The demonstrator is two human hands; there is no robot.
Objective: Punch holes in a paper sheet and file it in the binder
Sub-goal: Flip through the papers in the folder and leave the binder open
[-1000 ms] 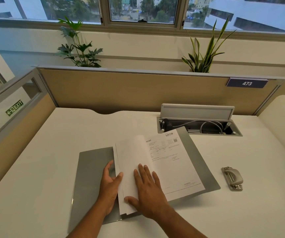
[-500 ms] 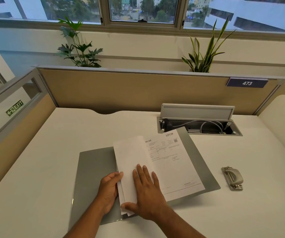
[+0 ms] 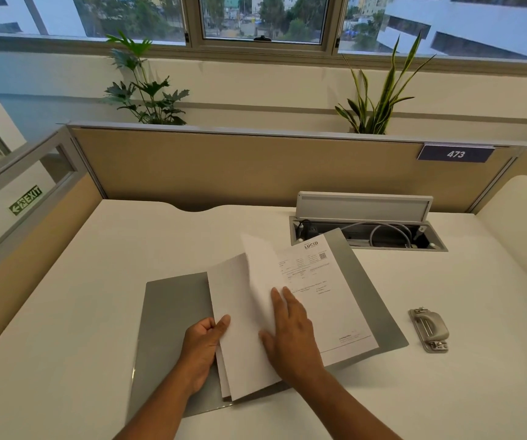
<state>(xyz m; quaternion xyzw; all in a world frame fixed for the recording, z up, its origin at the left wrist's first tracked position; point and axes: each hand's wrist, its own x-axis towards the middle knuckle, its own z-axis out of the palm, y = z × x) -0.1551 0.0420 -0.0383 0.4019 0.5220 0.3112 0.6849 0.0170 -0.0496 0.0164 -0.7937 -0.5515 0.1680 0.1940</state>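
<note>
Grey binder (image 3: 173, 312) lies open on the white bench (image 3: 65, 312), its spine running roughly 6 to 12 o'clock. At the 9 o'clock edge of the turned sheets (image 3: 240, 312), the left hand (image 3: 203, 347) pinches them, thumb on top and fingers curled beneath. Just at 3 o'clock of that, the right hand (image 3: 290, 338) lies flat with straight fingers, pressing where the sheets meet the printed page (image 3: 335, 296). The punch (image 3: 428, 328) rests well apart at 3 o'clock, nearer the right hand.

The left hand (image 3: 203, 347) is curled, a paper sheet (image 3: 243, 312) pinched under its thumb. The right hand (image 3: 293, 339) is laid flat, fingers straight. Both forearms are stretched forward.
</note>
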